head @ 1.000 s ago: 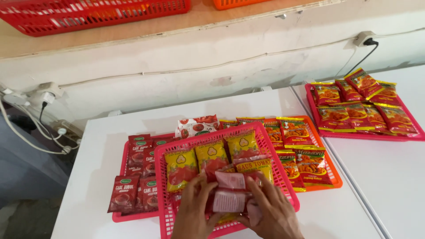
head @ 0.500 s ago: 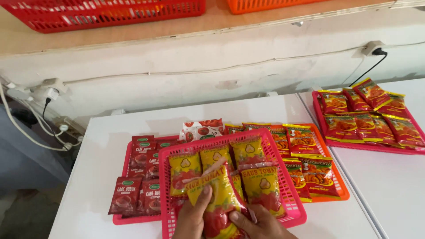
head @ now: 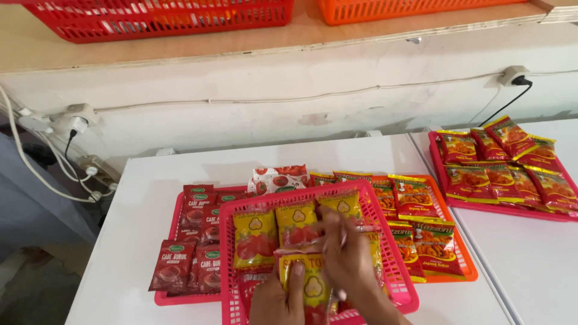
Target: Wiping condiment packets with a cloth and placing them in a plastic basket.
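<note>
My left hand (head: 278,295): closed on a yellow sachet (head: 313,283), thumb across its front, at the near edge of the pink basket (head: 397,283). My right hand (head: 349,253): fingers loosely spread over the row of sachets beyond it, gripping nothing I can make out. Since a second ago: the pale packet is gone from my hands and this sachet has come in; sorting moves on. Sachet: glossy yellow, red fruit print. Left: dark red packets (head: 174,265). Right: orange tray (head: 463,265)

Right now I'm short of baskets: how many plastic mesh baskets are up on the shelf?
2: a red basket at the left, an orange basket at the right; both cut off by the frame.
</note>
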